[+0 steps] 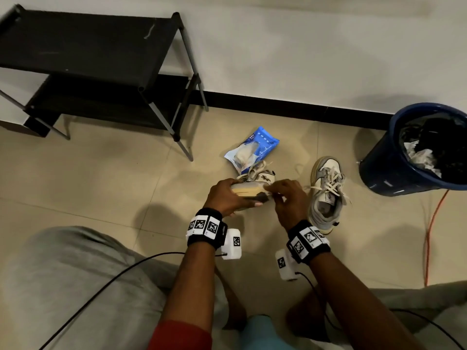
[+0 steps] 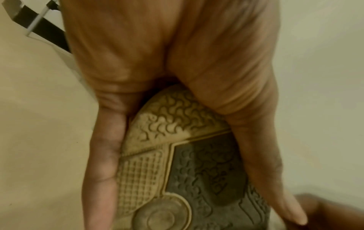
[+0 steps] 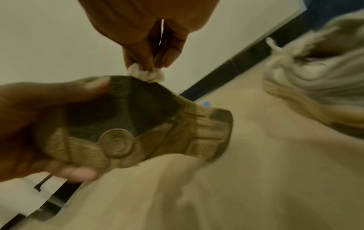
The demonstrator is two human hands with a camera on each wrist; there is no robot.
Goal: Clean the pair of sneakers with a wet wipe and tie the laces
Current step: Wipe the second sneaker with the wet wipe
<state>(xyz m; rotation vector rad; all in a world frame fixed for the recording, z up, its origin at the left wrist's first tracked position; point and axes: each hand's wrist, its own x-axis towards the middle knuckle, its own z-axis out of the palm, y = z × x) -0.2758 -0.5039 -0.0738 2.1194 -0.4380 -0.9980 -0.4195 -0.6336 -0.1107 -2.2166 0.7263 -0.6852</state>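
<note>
My left hand (image 1: 227, 198) grips one sneaker (image 1: 255, 184) turned sole-up above the floor; its tan and dark tread (image 2: 187, 163) fills the left wrist view between my fingers and thumb. My right hand (image 1: 288, 198) pinches a crumpled white wet wipe (image 3: 146, 74) and presses it against the edge of that sole (image 3: 128, 124). The second sneaker (image 1: 327, 193), white and grey with loose cream laces, stands upright on the floor just right of my right hand.
A blue pack of wipes (image 1: 251, 150) lies on the tiles behind the held sneaker. A blue bin (image 1: 414, 150) with a black liner stands at the right by the wall. A black shoe rack (image 1: 101, 72) stands at the back left. An orange cable (image 1: 432, 228) runs along the floor.
</note>
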